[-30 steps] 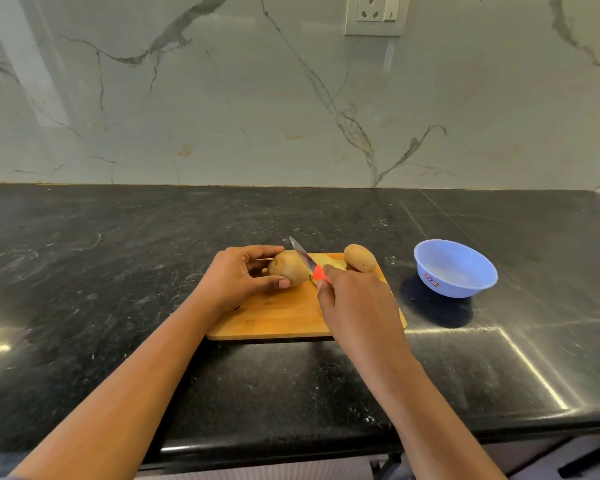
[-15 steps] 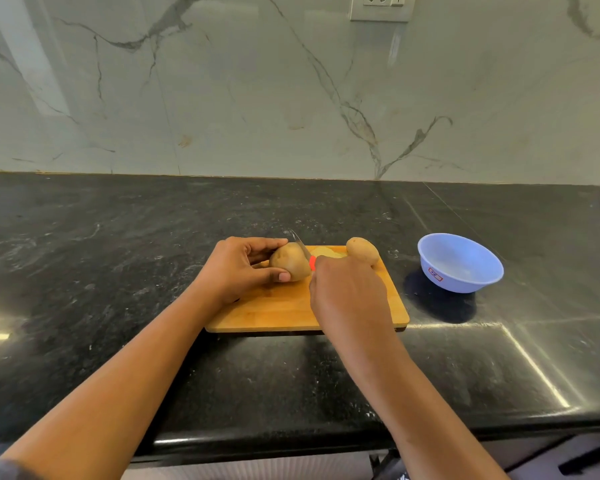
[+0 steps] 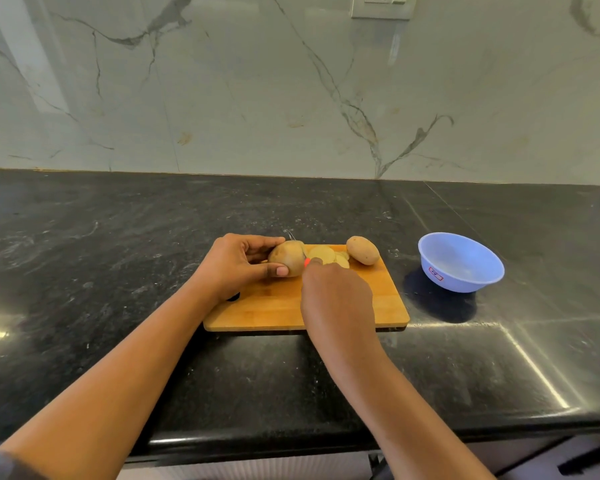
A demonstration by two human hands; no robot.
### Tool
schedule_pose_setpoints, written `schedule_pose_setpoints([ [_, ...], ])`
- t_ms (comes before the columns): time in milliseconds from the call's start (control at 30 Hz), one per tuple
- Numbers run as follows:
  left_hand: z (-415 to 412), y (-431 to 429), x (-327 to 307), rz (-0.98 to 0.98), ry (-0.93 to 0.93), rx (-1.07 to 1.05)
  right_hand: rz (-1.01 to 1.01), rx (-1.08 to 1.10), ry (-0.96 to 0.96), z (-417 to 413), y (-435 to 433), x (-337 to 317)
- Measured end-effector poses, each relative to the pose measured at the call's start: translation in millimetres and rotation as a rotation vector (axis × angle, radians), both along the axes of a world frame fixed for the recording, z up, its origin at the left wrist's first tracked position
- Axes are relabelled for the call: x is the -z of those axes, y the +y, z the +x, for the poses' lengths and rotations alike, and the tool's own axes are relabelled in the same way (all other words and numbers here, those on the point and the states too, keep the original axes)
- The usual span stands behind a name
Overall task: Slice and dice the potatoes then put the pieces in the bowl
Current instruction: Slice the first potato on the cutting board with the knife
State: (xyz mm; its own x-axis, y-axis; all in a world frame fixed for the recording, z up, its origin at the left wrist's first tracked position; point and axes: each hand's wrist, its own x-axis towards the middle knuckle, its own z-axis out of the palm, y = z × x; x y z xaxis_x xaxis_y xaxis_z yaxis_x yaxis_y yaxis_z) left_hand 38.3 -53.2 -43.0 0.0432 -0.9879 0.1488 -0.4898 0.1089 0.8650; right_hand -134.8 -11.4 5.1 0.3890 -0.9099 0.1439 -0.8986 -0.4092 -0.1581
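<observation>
Left hand [image 3: 238,263] grips a probably firm, roll-prone potato [image 3: 286,258] by its uncut end on the board [image 3: 378,299]; right hand [image 3: 336,296] holds the knife [image 3: 306,261] against it.

We see a black stone countertop [image 3: 118,271], polished and glossy, with bright streaks of light on its near right part. The rectangular pale wooden cutting board [image 3: 378,299] looks smooth and satin, finely grained. At the right, the round light-blue plastic bowl [image 3: 461,268] is smooth and faintly shiny. The brown part-cut potato [image 3: 286,258] and the brown whole potato [image 3: 362,250] have dull, matt skin; the pale yellow potato slices [image 3: 321,254] look smooth. The small orange-handled knife [image 3: 306,261] has a thin bright metal blade. The far white grey-veined marble wall [image 3: 222,98] is glossy.
</observation>
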Motion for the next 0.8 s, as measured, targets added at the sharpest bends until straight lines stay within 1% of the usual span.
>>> schedule_pose_setpoints([
  [167, -1, 1, -1, -0.001, -0.004, 0.007, -0.024, 0.021, -0.028, -5, 8, 13],
  [800, 0, 0, 1, 0.001, -0.022, 0.017, -0.031, 0.001, 0.051, -2, 1, 25],
])
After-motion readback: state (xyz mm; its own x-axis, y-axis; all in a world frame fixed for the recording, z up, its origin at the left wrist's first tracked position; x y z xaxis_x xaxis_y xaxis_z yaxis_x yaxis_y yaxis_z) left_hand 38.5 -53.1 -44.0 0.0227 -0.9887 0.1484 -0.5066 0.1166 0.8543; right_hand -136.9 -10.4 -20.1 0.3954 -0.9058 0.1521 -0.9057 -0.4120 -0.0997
